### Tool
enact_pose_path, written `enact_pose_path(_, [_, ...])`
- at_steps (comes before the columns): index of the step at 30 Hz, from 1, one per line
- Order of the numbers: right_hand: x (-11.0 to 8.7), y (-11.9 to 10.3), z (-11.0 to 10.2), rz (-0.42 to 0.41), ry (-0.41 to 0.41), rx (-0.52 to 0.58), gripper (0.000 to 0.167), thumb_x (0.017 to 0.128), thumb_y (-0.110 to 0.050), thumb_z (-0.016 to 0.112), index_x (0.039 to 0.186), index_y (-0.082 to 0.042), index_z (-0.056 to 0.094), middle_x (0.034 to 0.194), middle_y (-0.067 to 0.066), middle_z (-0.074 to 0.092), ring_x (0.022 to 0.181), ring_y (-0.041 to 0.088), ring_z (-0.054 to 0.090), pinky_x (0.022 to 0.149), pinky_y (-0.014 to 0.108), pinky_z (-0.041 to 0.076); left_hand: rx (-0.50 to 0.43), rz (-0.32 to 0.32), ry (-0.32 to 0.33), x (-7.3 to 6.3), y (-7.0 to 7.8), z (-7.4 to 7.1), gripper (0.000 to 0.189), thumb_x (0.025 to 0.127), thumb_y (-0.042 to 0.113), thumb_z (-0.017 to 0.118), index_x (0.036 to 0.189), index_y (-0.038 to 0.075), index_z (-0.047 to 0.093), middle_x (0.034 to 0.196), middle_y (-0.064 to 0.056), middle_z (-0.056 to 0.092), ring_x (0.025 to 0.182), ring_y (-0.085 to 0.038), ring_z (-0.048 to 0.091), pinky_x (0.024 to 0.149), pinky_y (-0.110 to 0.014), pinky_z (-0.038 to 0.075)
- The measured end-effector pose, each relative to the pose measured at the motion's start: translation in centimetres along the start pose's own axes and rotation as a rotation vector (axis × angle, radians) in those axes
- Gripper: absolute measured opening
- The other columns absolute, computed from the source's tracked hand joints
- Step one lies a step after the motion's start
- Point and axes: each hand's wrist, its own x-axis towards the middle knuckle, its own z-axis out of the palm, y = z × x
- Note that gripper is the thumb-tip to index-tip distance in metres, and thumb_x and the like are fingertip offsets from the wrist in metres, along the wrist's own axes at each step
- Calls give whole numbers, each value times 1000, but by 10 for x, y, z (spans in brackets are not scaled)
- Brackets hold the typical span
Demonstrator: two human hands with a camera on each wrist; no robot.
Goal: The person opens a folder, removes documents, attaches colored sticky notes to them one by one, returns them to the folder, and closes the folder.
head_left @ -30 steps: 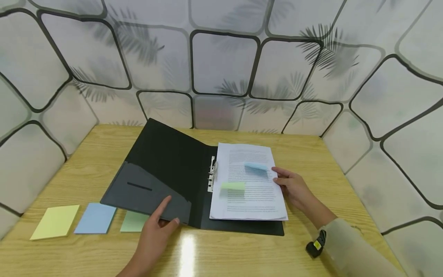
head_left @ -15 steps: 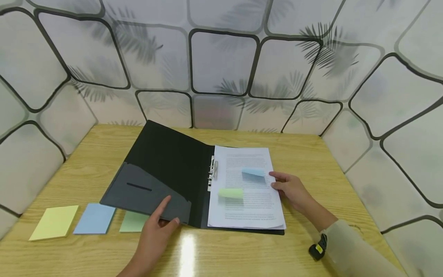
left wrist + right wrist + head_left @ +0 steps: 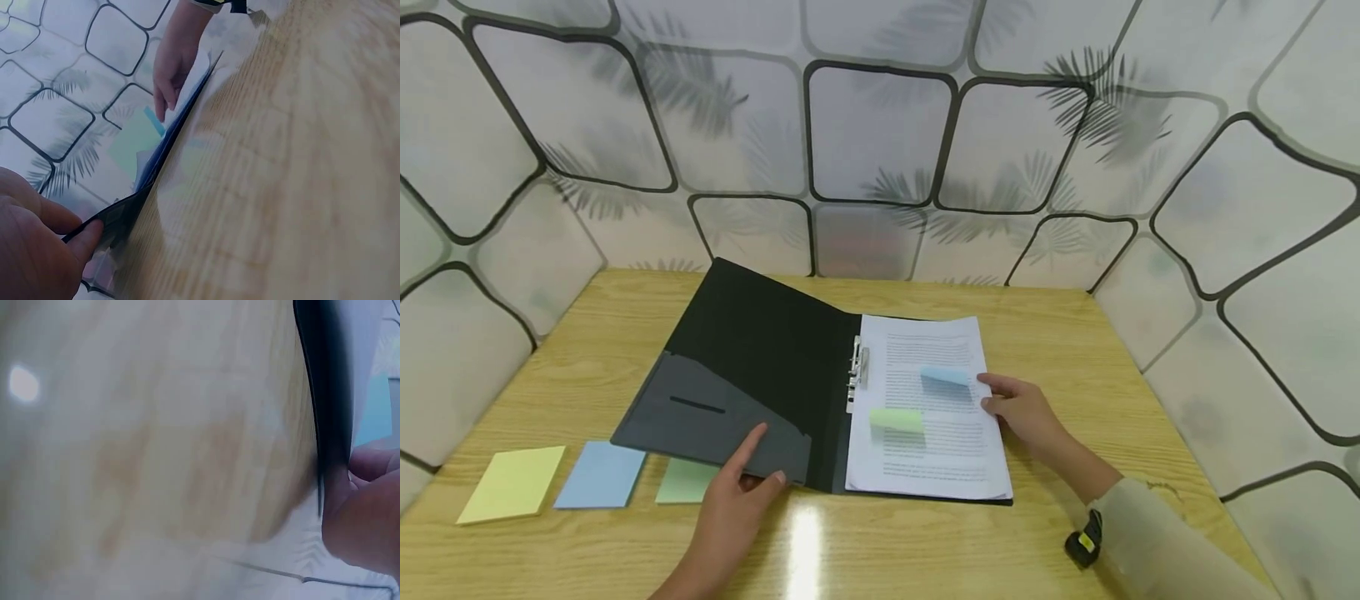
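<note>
A black folder (image 3: 760, 333) lies open in the head view, its left cover tilted up off the table. My left hand (image 3: 730, 517) grips that cover's lower edge; in the left wrist view the thumb and fingers (image 3: 87, 240) sit on either side of it. On the right half lies a stack of printed paper (image 3: 955, 467), beside the metal clip (image 3: 853, 375). A blue sticky note (image 3: 946, 377) and a green sticky note (image 3: 897, 420) stick up from the top sheet. My right hand (image 3: 1026, 417) holds the stack by its right edge, the fingers underneath partly hidden.
On the wooden table (image 3: 925, 550), left of my left hand, lie a yellow sticky-note pad (image 3: 512, 483), a blue pad (image 3: 600, 475) and a green pad (image 3: 685, 482) partly under the cover. Patterned panels (image 3: 880, 133) enclose the back and sides.
The paper stack has slid toward me and slightly left, with my right hand moving along on its edge. My left hand and the raised cover stay nearly the same.
</note>
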Motion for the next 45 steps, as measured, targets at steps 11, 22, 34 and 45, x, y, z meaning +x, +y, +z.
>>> enact_pose_path(11, [-2, -4, 7, -119, 79, -417, 50, 96, -8, 65, 145, -8, 55, 99, 13, 71, 73, 16, 59, 59, 28, 46, 1, -2, 1, -1, 0, 1, 75, 96, 12, 66, 160, 28, 30, 77, -3, 52, 64, -16, 42, 55, -28, 41])
enact_pose_path(22, [-7, -8, 13, -267, 110, -791, 61, 94, -20, 71, 147, -1, 49, 152, 27, 38, 126, 44, 54, 88, 54, 53, 28, 3, -36, -4, -2, -7, 71, 99, 20, 66, 160, 26, 28, 90, -6, 71, 80, -18, 68, 74, -27, 56])
enact_pose_path(34, [7, 5, -5, -311, -75, -714, 66, 99, -26, 66, 152, 4, 40, 162, 22, 31, 149, 50, 20, 118, 66, 20, 289, 162, -142, -6, 35, -16, 45, 102, 28, 61, 145, 20, 53, 83, -5, 68, 65, -22, 62, 53, -31, 47])
enact_pose_path(45, [8, 3, -9, -323, -123, -749, 68, 99, -28, 66, 152, 4, 38, 162, 24, 28, 150, 49, 18, 119, 67, 10, 473, 463, -157, 55, 81, 7, 34, 103, 22, 57, 136, 14, 62, 106, -5, 67, 81, -19, 61, 68, -32, 50])
